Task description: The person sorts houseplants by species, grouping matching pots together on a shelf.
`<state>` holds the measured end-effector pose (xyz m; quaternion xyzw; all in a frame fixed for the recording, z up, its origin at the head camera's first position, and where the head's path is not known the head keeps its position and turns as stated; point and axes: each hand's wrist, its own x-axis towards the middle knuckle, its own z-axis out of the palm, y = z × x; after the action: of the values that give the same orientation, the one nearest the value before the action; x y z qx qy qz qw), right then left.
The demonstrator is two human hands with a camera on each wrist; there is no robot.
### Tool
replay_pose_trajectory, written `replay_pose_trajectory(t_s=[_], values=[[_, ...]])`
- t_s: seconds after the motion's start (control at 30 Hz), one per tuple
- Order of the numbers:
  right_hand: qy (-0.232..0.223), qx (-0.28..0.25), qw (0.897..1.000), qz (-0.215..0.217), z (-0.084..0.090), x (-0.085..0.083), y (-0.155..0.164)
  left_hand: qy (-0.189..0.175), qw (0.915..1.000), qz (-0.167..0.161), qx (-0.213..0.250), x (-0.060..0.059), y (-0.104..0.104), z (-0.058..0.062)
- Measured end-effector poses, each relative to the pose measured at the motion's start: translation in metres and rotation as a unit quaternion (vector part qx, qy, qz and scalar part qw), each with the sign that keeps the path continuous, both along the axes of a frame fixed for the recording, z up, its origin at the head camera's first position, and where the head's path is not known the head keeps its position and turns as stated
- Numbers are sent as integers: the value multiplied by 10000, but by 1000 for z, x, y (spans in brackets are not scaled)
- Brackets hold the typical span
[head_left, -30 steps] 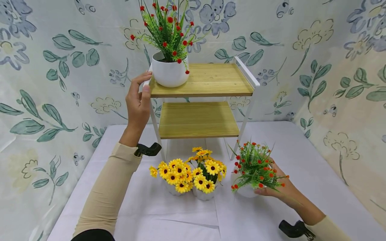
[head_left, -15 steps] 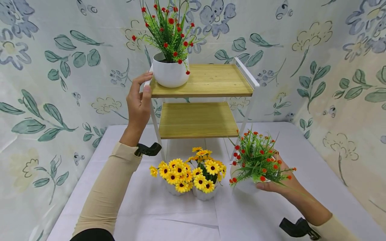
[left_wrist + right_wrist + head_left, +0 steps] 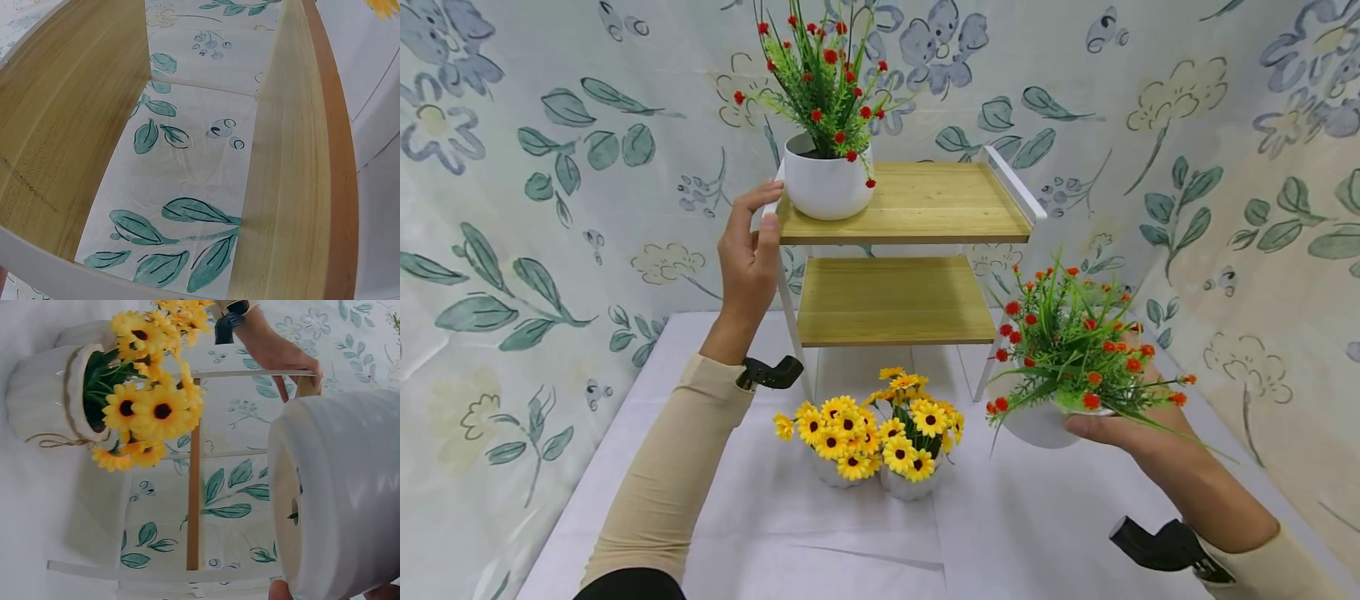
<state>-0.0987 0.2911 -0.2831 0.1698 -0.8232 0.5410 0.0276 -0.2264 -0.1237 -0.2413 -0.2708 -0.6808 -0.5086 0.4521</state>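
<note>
Right now right hand [image 3: 1131, 433] holds pot [image 3: 1037, 423] beside shelf [image 3: 910, 242]

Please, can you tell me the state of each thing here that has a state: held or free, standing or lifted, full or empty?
Left hand: grips the shelf's left rail.
Right hand: holds the orange-flower pot.
Orange-flower pot: lifted off the table, upright.
Red-flower pot: standing on the top shelf.
Lower shelf: empty.
Sunflower pots: standing on the table, untouched.

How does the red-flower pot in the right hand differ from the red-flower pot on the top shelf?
The held pot hangs tilted above the table in the right hand; the shelf pot stands upright on the top shelf. The left hand grips the shelf edge beside it. Both are white, with green sprigs.
</note>
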Motion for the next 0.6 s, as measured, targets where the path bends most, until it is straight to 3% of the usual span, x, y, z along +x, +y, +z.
replay_pose_trajectory(t_s=[0.07, 0.13, 0.27, 0.6], values=[[-598, -107, 9973, -419, 7, 5, 1, 14, 10000, -6, 0, 0, 1, 0], [-797, -333, 9952, -467, 13, 7, 1, 41, 10000, -8, -3, 0, 1, 0], [-527, -1029, 9930, -234, 25, 3, -2, -22, 10000, -20, 60, 1, 1, 1], [-302, -1699, 9849, -165, 53, -7, -12, -14, 10000, -14, -18, 2, 0, 2]])
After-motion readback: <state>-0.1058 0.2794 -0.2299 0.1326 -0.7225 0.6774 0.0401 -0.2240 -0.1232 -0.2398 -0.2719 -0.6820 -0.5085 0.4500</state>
